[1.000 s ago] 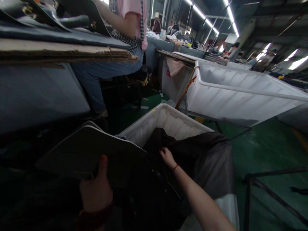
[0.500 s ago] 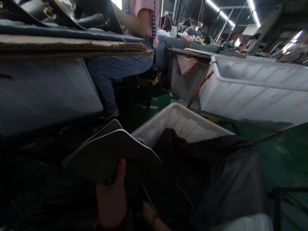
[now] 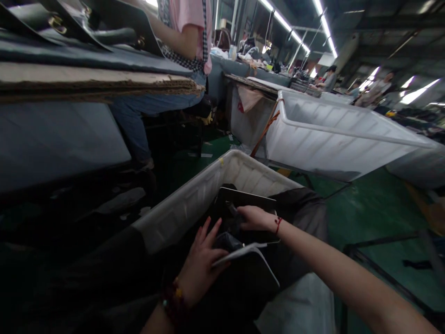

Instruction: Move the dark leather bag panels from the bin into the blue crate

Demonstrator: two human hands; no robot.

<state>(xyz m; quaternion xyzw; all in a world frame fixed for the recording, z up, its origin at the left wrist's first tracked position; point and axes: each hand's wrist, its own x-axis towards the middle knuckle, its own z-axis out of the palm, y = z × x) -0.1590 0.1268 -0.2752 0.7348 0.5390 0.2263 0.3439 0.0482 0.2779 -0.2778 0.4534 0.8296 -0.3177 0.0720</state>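
Dark flat panels with pale edges stand in a white bin [image 3: 177, 204] lined with black cloth [image 3: 313, 213]. My left hand [image 3: 205, 255], with a beaded bracelet, has its fingers spread at the pale-edged near panel [image 3: 253, 269]. My right hand [image 3: 255, 218], with a red string bracelet, reaches in from the right, fingers closed on a dark piece [image 3: 233, 218] in front of the far panel [image 3: 248, 197]. What that piece is, I cannot make out in the dim light.
At the upper left, a cardboard-topped table [image 3: 104, 81] holds dark pieces with metal fittings. A person in a pink top [image 3: 189, 28] sits behind it. A larger white bin [image 3: 327, 139] stands at the right, and a metal frame [image 3: 385, 273] is lower right.
The view has turned right. Panels that my left hand held up are now down in the bin, its fingers spread. My right hand has come up into view, closed on a dark piece.
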